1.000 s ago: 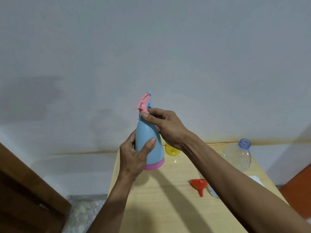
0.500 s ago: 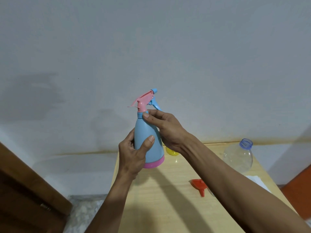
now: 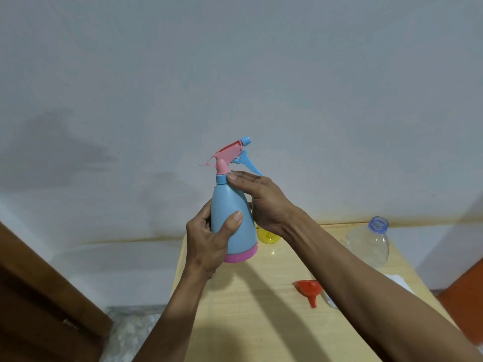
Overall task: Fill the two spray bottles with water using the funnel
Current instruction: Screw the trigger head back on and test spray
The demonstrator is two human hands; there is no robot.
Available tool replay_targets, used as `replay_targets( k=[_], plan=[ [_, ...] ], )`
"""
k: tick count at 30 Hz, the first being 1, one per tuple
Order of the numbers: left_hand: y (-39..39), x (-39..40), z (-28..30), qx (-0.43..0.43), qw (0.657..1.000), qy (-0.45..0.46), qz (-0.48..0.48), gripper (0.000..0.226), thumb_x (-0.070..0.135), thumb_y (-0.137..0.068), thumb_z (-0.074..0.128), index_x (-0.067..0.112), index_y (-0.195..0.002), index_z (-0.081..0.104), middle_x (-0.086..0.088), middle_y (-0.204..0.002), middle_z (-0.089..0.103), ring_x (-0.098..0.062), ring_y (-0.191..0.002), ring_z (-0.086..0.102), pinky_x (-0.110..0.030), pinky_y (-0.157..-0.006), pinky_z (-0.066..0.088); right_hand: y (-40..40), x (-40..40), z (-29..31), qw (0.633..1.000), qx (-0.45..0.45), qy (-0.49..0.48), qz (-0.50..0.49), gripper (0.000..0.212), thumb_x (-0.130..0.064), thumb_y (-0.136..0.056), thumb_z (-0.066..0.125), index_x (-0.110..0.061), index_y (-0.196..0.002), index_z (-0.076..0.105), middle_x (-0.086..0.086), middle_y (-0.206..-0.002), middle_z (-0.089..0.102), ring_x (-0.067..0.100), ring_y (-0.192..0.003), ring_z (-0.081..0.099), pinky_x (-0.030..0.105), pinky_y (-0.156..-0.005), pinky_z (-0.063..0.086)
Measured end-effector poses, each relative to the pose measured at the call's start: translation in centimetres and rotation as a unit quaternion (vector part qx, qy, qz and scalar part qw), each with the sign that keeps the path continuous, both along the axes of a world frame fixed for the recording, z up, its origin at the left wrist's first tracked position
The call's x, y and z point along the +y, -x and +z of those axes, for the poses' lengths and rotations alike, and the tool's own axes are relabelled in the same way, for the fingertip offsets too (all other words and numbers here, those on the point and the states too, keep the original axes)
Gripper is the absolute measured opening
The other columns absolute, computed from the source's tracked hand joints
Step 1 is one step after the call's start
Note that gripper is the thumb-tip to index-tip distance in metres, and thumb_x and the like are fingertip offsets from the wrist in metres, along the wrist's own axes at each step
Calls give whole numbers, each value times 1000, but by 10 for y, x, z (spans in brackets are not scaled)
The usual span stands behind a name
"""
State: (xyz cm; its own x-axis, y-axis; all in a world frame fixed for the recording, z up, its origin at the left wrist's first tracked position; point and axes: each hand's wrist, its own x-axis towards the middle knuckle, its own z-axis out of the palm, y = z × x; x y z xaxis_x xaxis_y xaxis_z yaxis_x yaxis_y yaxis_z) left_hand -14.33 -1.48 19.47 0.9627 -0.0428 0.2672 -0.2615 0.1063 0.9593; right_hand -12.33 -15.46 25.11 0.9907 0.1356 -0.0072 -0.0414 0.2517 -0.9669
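The blue spray bottle [image 3: 232,220] is held up in the air above the wooden table [image 3: 261,322], a little tilted, over the table's ten o'clock corner. The left hand [image 3: 209,244] grips its lower body, thumb curled across the front and fingers wrapped behind. The right hand [image 3: 264,202] rests at the neck with fingers nearly straight and together, the fingertip touching the blue collar [image 3: 220,178] just under the pink spray head [image 3: 227,158]; it is not clamped round the collar. The step in hand looks like unscrewing the spray head. To do it well, the right hand should close thumb and fingers round the ribbed collar itself, not the trigger or the pink head, and turn the collar in short twists while the left hand keeps the body from spinning. Keeping the bottle upright should let the dip tube, which is not visible, lift out straight. The red funnel [image 3: 308,290] lies on its side at about three o'clock on the table, near the right forearm, with the clear water bottle [image 3: 371,244], uncapped, at one o'clock. A yellow thing [image 3: 266,236], perhaps the second spray bottle, sits at twelve o'clock, mostly hidden behind the hands. Neither bottle appears filled yet, so the task seems barely begun.
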Motion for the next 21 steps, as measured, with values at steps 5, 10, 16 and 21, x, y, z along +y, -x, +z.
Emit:
replay_targets(
  k=[5, 10, 16, 21],
  plan=[
    [3, -4, 3, 1, 1000, -1, -12, 51, 47, -67, 75, 21, -111, 68, 5, -97, 74, -15, -87, 72, -28, -63, 57, 3, -4, 4, 999, -17, 28, -2, 10, -21, -95, 68, -13, -100, 72, -2, -90, 70, 4, -73, 68, 10, -57, 51],
    [3, -6, 2, -5, 1000, -14, -10, 53, 49, -67, 75, 23, -113, 67, 7, -99, 73, -15, -89, 71, -27, -63, 57, 1, -8, 2, 999, -36, 25, -12, 6, -15, -94, 69, -11, -99, 69, 1, -90, 70, 3, -72, 68, 11, -60, 51],
    [4, -7, 2, -3, 1000, -19, -10, 49, 50, -66, 75, 28, -109, 67, 9, -98, 73, -13, -88, 71, -28, -63, 57, 2, -14, 5, 998, -36, 55, -7, 16, -18, -97, 65, -7, -106, 71, -1, -94, 70, -7, -70, 66, 3, -55, 46],
    [4, -9, 1, -8, 1000, -26, -7, 52, 51, -66, 74, 25, -111, 67, 10, -98, 72, -13, -89, 71, -27, -63, 57, 1, -16, 6, 998, -38, 56, -6, 20, -15, -97, 64, -3, -112, 70, 1, -94, 68, -6, -68, 64, 4, -55, 46]
  ],
)
